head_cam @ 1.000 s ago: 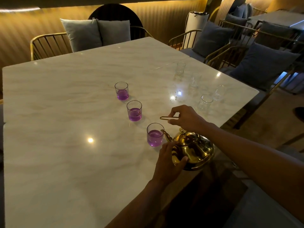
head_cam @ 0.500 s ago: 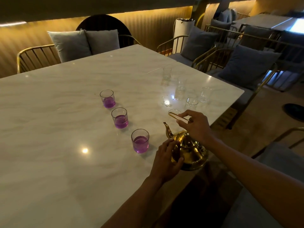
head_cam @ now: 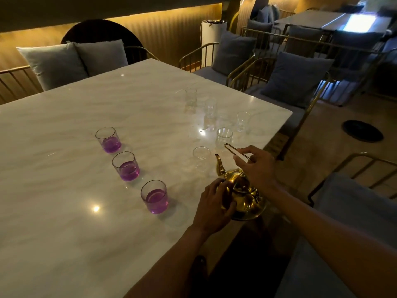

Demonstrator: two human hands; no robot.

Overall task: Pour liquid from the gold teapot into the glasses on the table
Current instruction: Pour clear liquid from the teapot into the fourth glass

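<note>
Gold teapot (head_cam: 242, 196) at the marble table (head_cam: 53, 222) edge, right hand (head_cam: 255, 166) fingers pinching its thin raised handle (head_cam: 231, 148), left hand (head_cam: 212, 207) fingers curled round the pot's side, empty glass (head_cam: 201, 157) just beyond the fingertips, three purple-filled glasses (head_cam: 126, 166) left of the left fingers.

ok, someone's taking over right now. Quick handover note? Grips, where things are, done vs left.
Right grip pinches the wire handle of the gold teapot; left grip holds its body.
The teapot is upright at the near right edge of the table. I cannot tell whether it rests there or is lifted.
Done: three glasses in a diagonal row hold purple liquid: far purple glass, middle purple glass, near purple glass.
Left: the empty glasses, five by my count. The nearest empty glass stands just beyond the spout.
</note>
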